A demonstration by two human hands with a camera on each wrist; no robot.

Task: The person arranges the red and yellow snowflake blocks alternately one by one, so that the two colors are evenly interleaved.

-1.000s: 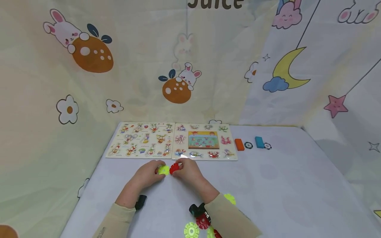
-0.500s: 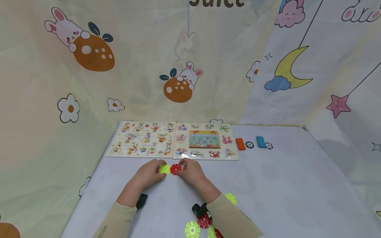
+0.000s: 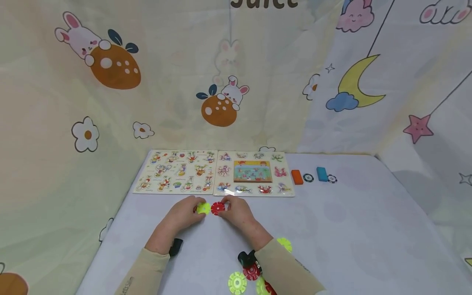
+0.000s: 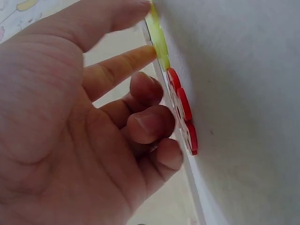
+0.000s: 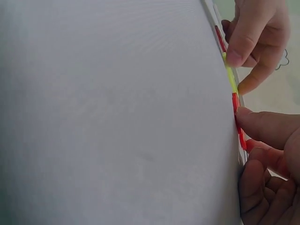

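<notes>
In the head view my left hand (image 3: 183,214) pinches a yellow-green notched plastic disc (image 3: 203,208) between thumb and index finger. My right hand (image 3: 238,215) grips the right edge of a red notched disc (image 3: 216,208), which lies edge to edge with the yellow-green one. The left wrist view shows another red disc (image 4: 184,108) beside the curled fingers of my left hand, in line with the yellow-green disc (image 4: 159,37). From the right wrist, the three discs form a row, with the yellow-green disc (image 5: 230,77) in the middle. From above, my left hand mostly hides the leftmost red disc.
Two picture puzzle boards, the left (image 3: 177,172) and the right (image 3: 254,191), lie behind the hands. Orange (image 3: 296,177) and blue (image 3: 322,174) blocks lie to their right with two round chips. Several loose discs, one yellow-green (image 3: 237,283), lie near my right forearm.
The right fingers have shifted to the red disc's right edge, and its face now shows almost whole. The left hand has kept its hold on the yellow-green disc.
</notes>
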